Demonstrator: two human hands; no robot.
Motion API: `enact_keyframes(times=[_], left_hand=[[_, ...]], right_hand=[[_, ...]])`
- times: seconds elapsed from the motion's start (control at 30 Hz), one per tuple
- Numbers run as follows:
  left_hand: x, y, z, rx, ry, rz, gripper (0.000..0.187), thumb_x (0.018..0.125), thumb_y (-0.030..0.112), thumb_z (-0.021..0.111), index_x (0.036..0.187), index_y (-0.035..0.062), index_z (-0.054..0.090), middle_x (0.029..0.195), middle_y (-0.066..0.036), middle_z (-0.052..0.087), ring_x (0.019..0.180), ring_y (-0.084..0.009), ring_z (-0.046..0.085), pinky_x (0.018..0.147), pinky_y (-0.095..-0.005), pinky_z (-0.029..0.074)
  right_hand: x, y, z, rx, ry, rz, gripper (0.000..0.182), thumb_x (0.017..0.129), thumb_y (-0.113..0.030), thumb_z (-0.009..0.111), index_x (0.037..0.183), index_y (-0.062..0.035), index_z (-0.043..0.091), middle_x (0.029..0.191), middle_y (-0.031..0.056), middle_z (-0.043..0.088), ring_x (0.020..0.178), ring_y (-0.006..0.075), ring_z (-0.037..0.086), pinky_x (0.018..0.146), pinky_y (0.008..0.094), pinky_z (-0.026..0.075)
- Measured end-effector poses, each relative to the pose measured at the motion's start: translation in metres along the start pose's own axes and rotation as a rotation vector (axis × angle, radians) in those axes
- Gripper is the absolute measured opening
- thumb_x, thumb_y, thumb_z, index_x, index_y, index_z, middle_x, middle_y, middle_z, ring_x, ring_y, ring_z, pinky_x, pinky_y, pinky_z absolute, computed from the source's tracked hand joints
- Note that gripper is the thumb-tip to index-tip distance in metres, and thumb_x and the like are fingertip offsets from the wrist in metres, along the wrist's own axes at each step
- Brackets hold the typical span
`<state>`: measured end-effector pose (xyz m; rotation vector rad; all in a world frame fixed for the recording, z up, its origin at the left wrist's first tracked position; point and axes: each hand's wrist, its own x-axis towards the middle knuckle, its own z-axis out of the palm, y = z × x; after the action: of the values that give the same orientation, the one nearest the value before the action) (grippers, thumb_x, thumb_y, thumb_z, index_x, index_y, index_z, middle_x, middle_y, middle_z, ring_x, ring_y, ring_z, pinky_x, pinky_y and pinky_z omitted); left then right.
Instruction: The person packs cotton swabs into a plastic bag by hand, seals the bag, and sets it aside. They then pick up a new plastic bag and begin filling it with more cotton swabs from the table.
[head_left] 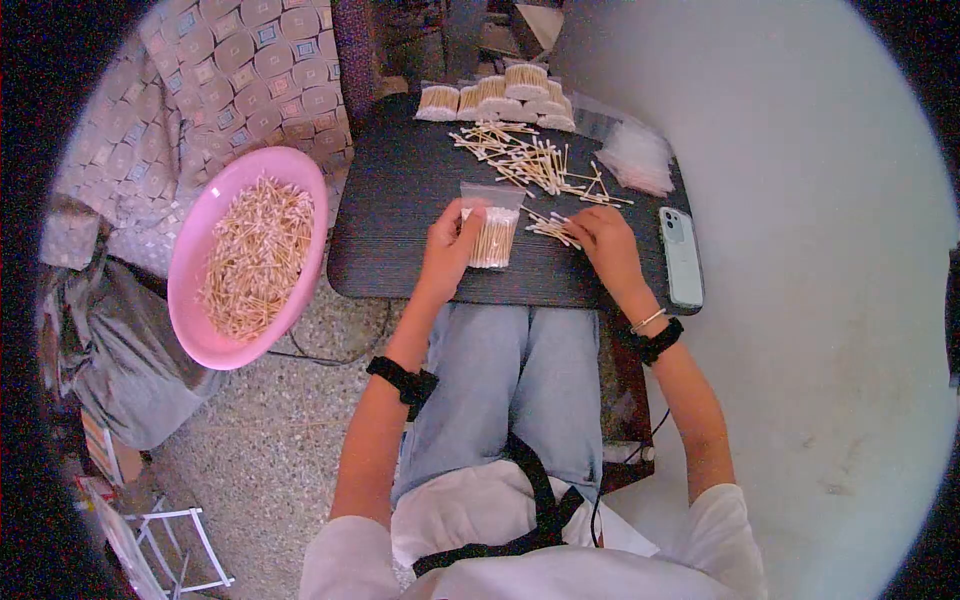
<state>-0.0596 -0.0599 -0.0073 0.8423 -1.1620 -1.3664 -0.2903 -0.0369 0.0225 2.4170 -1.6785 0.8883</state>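
Observation:
My left hand [455,243] grips a clear plastic bag of cotton swabs [492,240] near the table's front edge, thumb across its upper part. The swabs inside stand side by side, and the bag's top stretches above them. To the right, my right hand [605,245] has its fingers closed on a small bunch of cotton swabs [550,228] that points left toward the bag. Just beyond both hands lies a loose pile of cotton swabs [530,160] on the dark table [390,210].
Filled swab bags [500,95] are stacked along the table's back. Flat clear bags [637,160] lie at the right, with a phone [682,257] near the right edge. A pink basin [185,275] full of swabs stands at the left. A wall [800,250] rises at the right.

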Motion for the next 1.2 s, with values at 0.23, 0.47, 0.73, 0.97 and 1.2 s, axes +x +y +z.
enact_keyframes(times=[0.23, 0.47, 0.73, 0.97, 1.2], left_hand=[[-0.001, -0.001, -0.002, 0.022, -0.009, 0.018, 0.022, 0.093, 0.022, 0.049, 0.103, 0.0044, 0.057, 0.087, 0.0, 0.06, 0.077, -0.0048, 0.053, 0.069, -0.021, 0.044], [-0.001, 0.007, -0.002, -0.062, -0.017, 0.016, 0.025, 0.093, 0.021, 0.05, 0.105, 0.0018, 0.06, 0.097, -0.004, 0.063, 0.085, -0.0079, 0.057, 0.076, -0.0219, 0.046], [0.001, 0.008, -0.006, -0.1, 0.016, 0.038, 0.015, 0.088, 0.01, 0.058, 0.097, -0.0004, 0.064, 0.097, -0.007, 0.065, 0.086, -0.0103, 0.059, 0.078, -0.0245, 0.047], [0.001, 0.011, -0.006, -0.191, -0.011, 0.075, 0.015, 0.086, 0.008, 0.06, 0.096, -0.0008, 0.065, 0.101, -0.009, 0.065, 0.088, -0.0115, 0.059, 0.08, -0.025, 0.047], [-0.004, 0.016, -0.005, -0.058, 0.087, -0.012, 0.019, 0.086, 0.015, 0.062, 0.099, 0.0011, 0.066, 0.094, -0.004, 0.065, 0.084, -0.009, 0.058, 0.074, -0.0233, 0.047]], right_hand=[[0.006, -0.011, -0.013, 0.181, 0.051, 0.201, 0.017, 0.088, -0.014, 0.052, 0.093, -0.0009, 0.062, 0.092, 0.0155, 0.061, 0.087, 0.0345, 0.057, 0.077, 0.0395, 0.047], [0.012, -0.037, -0.017, 0.422, -0.033, 0.086, 0.016, 0.089, -0.013, 0.051, 0.093, 0.0, 0.06, 0.088, 0.0172, 0.061, 0.083, 0.0347, 0.058, 0.075, 0.0381, 0.046], [0.045, -0.066, -0.03, 0.393, 0.021, 0.118, 0.015, 0.087, -0.014, 0.053, 0.091, -0.0003, 0.059, 0.088, 0.0165, 0.06, 0.081, 0.0341, 0.058, 0.071, 0.0386, 0.046], [0.062, -0.068, -0.019, 0.187, -0.043, -0.075, 0.013, 0.085, -0.01, 0.056, 0.089, 0.0014, 0.057, 0.084, 0.0154, 0.058, 0.076, 0.0318, 0.056, 0.068, 0.0365, 0.044], [0.075, -0.072, -0.013, 0.183, -0.111, -0.228, 0.016, 0.086, -0.014, 0.053, 0.092, 0.0006, 0.057, 0.087, 0.0154, 0.058, 0.083, 0.033, 0.055, 0.073, 0.0376, 0.044]])
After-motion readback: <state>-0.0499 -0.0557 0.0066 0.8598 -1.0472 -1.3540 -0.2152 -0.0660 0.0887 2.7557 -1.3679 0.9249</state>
